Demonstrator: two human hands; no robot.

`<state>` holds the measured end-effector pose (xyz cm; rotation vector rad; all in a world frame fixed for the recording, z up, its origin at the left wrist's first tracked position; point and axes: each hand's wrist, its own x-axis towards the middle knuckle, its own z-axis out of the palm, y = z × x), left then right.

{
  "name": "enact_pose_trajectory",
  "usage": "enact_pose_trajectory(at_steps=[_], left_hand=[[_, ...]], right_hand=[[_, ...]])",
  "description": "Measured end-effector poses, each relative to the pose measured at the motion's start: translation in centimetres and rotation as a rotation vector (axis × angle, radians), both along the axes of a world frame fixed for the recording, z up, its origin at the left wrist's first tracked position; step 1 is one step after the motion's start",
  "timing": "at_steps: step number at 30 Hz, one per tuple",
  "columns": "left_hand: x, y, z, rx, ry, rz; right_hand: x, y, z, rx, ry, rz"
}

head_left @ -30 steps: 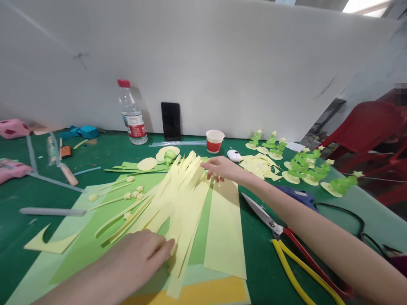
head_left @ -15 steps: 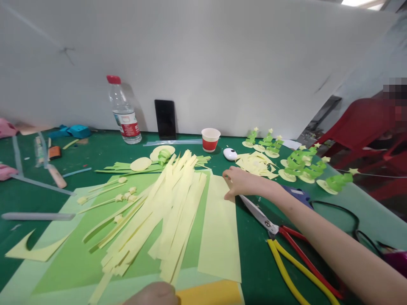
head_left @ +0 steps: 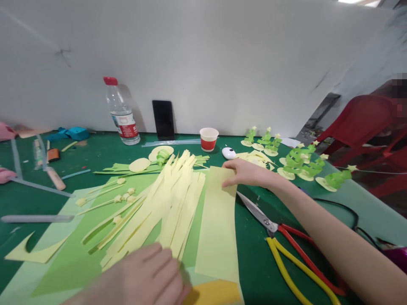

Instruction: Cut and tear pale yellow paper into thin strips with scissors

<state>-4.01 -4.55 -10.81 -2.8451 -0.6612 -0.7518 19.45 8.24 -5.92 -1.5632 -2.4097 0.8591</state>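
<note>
Landmark: wide pale-yellow paper sheet [head_left: 218, 228], flat on the green table mat [head_left: 257, 271], its long side running away from the person.
Right hand: the right hand [head_left: 248, 173] is at the sheet's far right corner, thumb on top and fingers closed against it, pinching that corner. A corner hold probably gives control of the whole sheet without creasing its middle.
Left hand: the left hand [head_left: 149, 275] is just left of the sheet's near end, blurred, palm down with fingers flat and close together. It presses on the strips' near ends, seemingly to stop the loose pile sliding.
Strips: heap of narrow pale-yellow paper strips [head_left: 171, 195], touching the sheet's left edge and fanned over a light-green paper sheet [head_left: 76, 258].
Scissors: red-and-yellow-handled steel scissors [head_left: 270, 224], just right of the sheet, tip toward the pinched corner and handles toward the person, likely kept within easy reach.
Cup: red paper cup [head_left: 209, 139], upright beyond the sheet's far end.
Trees: small green paper trees [head_left: 302, 163], well right of the sheet's far end, seemingly set clear of the loose paper.
</note>
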Motion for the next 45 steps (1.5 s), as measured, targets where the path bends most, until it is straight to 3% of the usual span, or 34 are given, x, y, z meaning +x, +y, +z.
enact_pose_trajectory(at_steps=[3, 6, 9, 11, 15, 18, 21, 24, 27, 34, 36, 41, 43, 45], left_hand=[[0.4, 2.8, 3.1, -0.129, -0.183, 0.14], [1.5, 5.3, 5.3, -0.539, -0.457, 0.347], [3.0, 7.0, 6.1, -1.067, -0.65, 0.216], [3.9, 7.5, 6.2, -1.294, -0.678, 0.11], [4.9, 7.4, 6.4, -1.433, -0.625, 0.139], [4.9, 7.1, 6.8, -1.463, -0.585, 0.226], [4.6, 7.2, 7.5, -1.519, -0.503, 0.307], [4.2, 7.7, 7.9, -1.518, -0.445, 0.378], [4.0, 8.1, 7.9, -1.376, -0.544, 0.386], [3.0, 9.7, 6.8, -0.491, -0.607, 0.459], [2.9, 9.9, 6.5, -0.343, -0.576, 0.431], [3.6, 7.8, 7.0, -0.201, -0.418, 0.117], [4.1, 6.6, 7.3, -0.241, -0.375, 0.074], [4.5, 5.7, 7.6, -0.333, -0.375, 0.112]], right_hand=[[0.2, -1.3, 1.7, -0.008, 0.15, 0.021], [0.1, -2.8, 2.9, -0.006, 0.329, -0.011], [-0.4, -4.0, 3.4, -0.031, 0.637, -0.148], [-0.8, -4.7, 3.6, -0.03, 0.798, -0.239], [-1.2, -5.7, 4.1, 0.01, 0.908, -0.313], [-0.7, -5.9, 4.6, 0.056, 0.828, -0.309], [0.1, -5.8, 5.1, -0.01, 0.701, -0.235], [0.5, -5.6, 5.3, -0.107, 0.647, -0.19], [0.4, -5.6, 5.2, -0.084, 0.738, -0.208], [-0.1, -6.8, 5.4, 0.143, 0.949, -0.329], [-0.5, -7.2, 5.5, 0.185, 0.948, -0.323], [-2.1, -8.0, 4.9, 0.116, 0.929, -0.214], [-2.6, -8.4, 4.5, 0.103, 0.944, -0.164], [-2.9, -8.7, 4.4, 0.093, 0.974, -0.122]])
